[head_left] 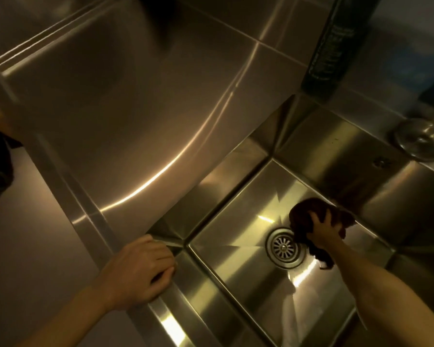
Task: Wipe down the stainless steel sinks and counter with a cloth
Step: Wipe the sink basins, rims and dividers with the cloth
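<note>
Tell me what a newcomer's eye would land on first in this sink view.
The dark bunched cloth, gripped by the right hand, stands out against the bright steel down in the sink, at the right edge of the round drain. Next comes the left hand, fingers curled over the rim at the near-left corner. A wide steel counter with a curved glint fills the upper left.

Drain (285,247): in the sink (323,149) floor.
Cloth (308,212): just right of the drain, under the right hand (322,227).
Left hand (140,269): left of the drain, on the sink rim.
</note>
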